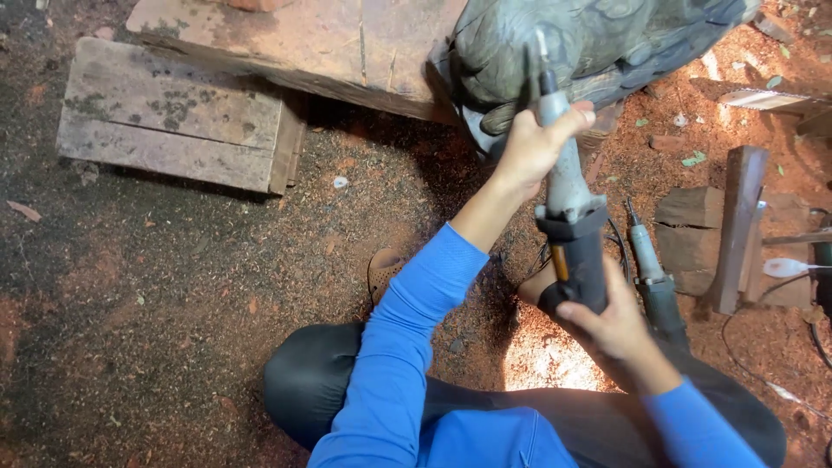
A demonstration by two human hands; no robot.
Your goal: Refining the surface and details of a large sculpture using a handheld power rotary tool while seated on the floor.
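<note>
I hold a long grey and black die grinder (pixel 568 204) with both hands. My left hand (pixel 533 143) grips its slim grey neck near the tip. My right hand (pixel 611 321) wraps the black rear body. The tool's thin bit touches a large dark carved wooden piece (pixel 589 39) at the top of the view. My blue sleeves and dark trousers fill the bottom of the frame.
A second grinder (pixel 652 277) lies on the ground right of my hands. Thick wooden planks (pixel 173 113) lie at the upper left, and wood blocks (pixel 737 225) at the right. Reddish sawdust and dark dirt cover the ground. A sandalled foot (pixel 384 269) shows by my knee.
</note>
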